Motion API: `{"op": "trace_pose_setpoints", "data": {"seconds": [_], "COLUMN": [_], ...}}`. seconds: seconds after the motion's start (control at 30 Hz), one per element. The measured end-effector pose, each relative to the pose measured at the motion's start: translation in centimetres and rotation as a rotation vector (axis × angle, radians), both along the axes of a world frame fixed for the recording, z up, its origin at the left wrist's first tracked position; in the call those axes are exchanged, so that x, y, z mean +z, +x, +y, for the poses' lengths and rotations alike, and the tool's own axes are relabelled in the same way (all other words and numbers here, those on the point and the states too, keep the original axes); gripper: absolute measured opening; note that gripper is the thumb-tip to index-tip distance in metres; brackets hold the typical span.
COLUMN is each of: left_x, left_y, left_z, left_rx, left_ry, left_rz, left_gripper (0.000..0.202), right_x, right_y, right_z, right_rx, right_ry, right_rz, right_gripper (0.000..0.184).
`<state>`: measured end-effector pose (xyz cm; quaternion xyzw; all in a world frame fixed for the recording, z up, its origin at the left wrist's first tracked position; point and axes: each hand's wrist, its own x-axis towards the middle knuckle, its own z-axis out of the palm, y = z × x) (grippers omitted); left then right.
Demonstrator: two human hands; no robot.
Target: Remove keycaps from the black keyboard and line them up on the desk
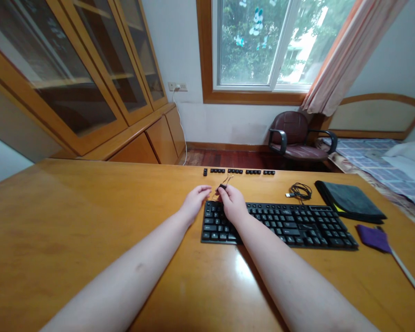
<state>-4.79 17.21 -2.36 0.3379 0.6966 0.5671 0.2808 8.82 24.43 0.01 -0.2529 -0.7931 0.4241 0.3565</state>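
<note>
A black keyboard (297,224) lies on the wooden desk (72,221) in front of me. My right hand (232,203) hovers over the keyboard's far left corner, its fingers pinched on a small wire keycap puller (224,184) with a black keycap in it. My left hand (195,202) rests just left of the keyboard, fingers curled, close to the puller; whether it touches it is unclear. A row of removed black keycaps (240,171) lines the desk's far edge.
The keyboard's coiled cable (300,190) lies behind it. A folded dark cloth (351,200) sits at the right, with a purple-headed brush (383,242) nearer. Beyond the desk stand a chair (297,136), a bed (383,157) and wooden cabinets (90,92).
</note>
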Motion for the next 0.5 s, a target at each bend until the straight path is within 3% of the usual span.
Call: {"op": "trace_pose_setpoints", "data": {"seconds": [0.07,0.17,0.5], "left_x": [-0.1,0.0,0.6], "left_y": [1.1,1.7,1.1], "left_z": [-2.3,-4.1,-3.4], "left_rx": [-0.184,-0.263,-0.358], "left_ry": [0.086,0.073,-0.002], "left_rz": [0.117,0.252,0.543], "left_gripper": [0.034,0.038,0.025], "right_x": [0.2,0.2,0.6], "right_y": [0.1,0.1,-0.2], "right_z": [-0.1,0.0,-0.3], "right_rx": [0.004,0.019,0.159], "right_ry": [0.041,0.086,0.220], "right_rz": [-0.049,-0.107,-0.353], "right_gripper": [0.029,0.029,0.027]}}
